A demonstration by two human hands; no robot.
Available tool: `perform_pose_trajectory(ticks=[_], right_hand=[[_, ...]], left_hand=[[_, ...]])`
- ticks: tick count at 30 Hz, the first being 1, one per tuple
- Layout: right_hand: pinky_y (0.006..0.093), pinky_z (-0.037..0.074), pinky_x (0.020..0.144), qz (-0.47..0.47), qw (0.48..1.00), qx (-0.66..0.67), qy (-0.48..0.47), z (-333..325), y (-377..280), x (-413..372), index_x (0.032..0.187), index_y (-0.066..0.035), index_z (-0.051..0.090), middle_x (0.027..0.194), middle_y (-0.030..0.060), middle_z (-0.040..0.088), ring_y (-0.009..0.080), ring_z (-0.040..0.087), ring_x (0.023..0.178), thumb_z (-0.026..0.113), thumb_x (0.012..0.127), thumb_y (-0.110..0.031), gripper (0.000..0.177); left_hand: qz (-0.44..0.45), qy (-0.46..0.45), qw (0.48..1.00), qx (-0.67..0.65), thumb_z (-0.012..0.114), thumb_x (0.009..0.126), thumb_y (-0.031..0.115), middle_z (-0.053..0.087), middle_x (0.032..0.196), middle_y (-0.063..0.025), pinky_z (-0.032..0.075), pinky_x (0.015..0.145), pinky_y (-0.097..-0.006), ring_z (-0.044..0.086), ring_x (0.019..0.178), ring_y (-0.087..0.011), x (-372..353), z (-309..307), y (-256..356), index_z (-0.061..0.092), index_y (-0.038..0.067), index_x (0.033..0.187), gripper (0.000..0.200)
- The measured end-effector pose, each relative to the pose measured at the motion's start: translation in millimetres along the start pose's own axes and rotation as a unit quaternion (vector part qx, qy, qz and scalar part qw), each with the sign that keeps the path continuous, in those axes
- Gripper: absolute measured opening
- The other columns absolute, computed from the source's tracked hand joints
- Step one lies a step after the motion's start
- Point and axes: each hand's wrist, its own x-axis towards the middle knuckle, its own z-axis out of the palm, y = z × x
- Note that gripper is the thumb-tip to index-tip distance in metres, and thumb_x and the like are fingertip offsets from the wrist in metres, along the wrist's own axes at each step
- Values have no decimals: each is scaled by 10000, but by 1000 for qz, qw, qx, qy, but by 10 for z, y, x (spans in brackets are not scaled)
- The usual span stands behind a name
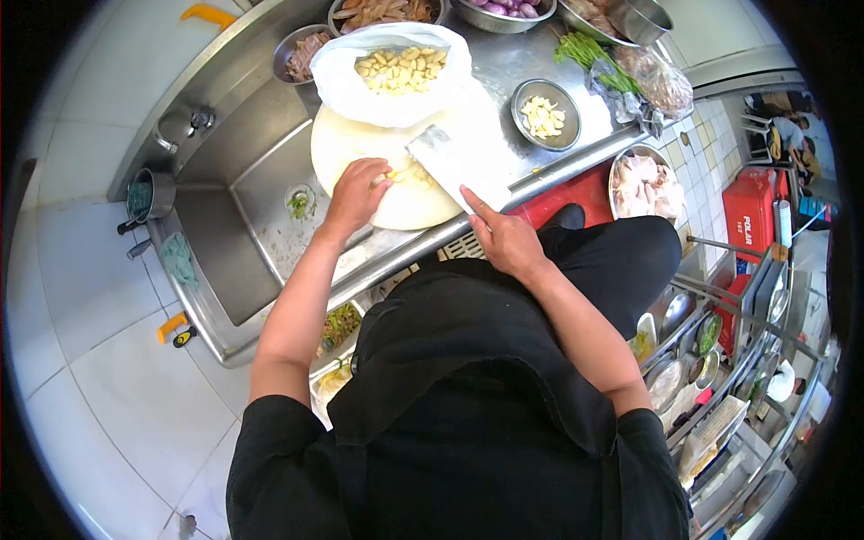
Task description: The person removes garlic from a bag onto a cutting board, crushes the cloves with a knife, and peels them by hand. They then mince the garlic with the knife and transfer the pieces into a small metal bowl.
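Round board (pixel 344 142); right hand (pixel 509 239) partly hides cleaver (pixel 454 167).

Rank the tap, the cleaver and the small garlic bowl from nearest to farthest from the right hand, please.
From the right hand:
1. Cleaver, in its grip.
2. Garlic bowl, right of the board.
3. Tap, at far left.
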Motion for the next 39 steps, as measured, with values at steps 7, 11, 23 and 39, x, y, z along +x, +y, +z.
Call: perform_pose_trajectory(ticks=[7,11,23,39], right_hand=[[585,588,760,-45,998,-17,-28,41,-140,54,1717,-350,330,850,271,743,467,737,780,506,1135,-346,608],[590,594,748,-64,997,-6,-35,127,-150,151,1715,-357,330,828,264,739,471,734,761,503,1134,-351,607],[528,625,686,-68,986,-144,-40,356,-35,253,1713,-491,266,822,179,770,375,770,715,525,1124,-414,648],[567,593,711,-59,993,-36,-91,129,-71,453,1718,-429,288,779,232,724,439,741,744,478,1148,-410,602]], left_hand=[[-25,83,996,0,810,931,129,771,1256,-126,565,1033,-410,701,1213,-304,128,-207,-37,791,60,1173,252],[29,187,982,-15,761,948,98,774,1207,-127,566,1012,-412,713,1171,-309,409,-49,197,788,60,1139,197],[117,10,993,8,626,1040,259,675,1354,-187,437,1150,-513,589,1300,-400,982,596,425,674,32,1310,356],[118,1,990,-81,614,1067,313,728,1292,-227,480,1126,-502,656,1247,-411,1089,542,342,722,18,1293,387]])
